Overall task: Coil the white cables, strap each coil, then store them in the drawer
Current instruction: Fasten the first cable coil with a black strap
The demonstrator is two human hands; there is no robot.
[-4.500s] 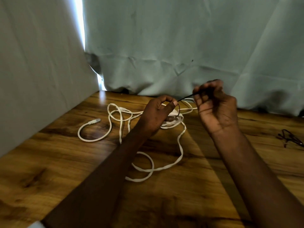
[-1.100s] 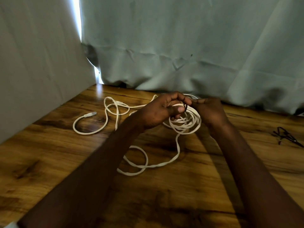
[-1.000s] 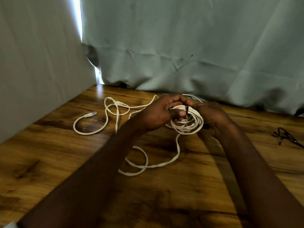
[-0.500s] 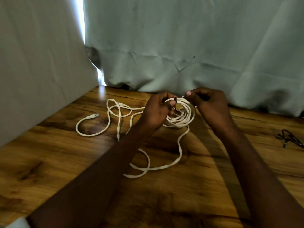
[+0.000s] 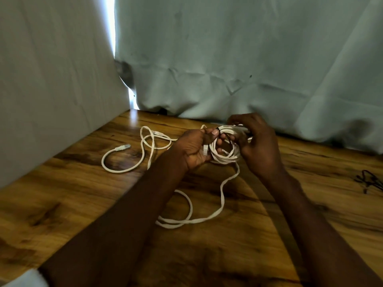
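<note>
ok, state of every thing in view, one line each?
white coil: wound, held above the table by both hands
black strap: around the coil's top
loose white cable: uncoiled, flat on the table
left hand: grips the coil
right hand: grips the coil's top
black ties: piled at the table's right edge

Both forearms reach forward and converge. The left hand [image 5: 193, 149] curls its fingers (thumb on top) around the coil [image 5: 224, 151]; the right hand [image 5: 256, 145] pinches its upper edge, fingers bent.
</note>
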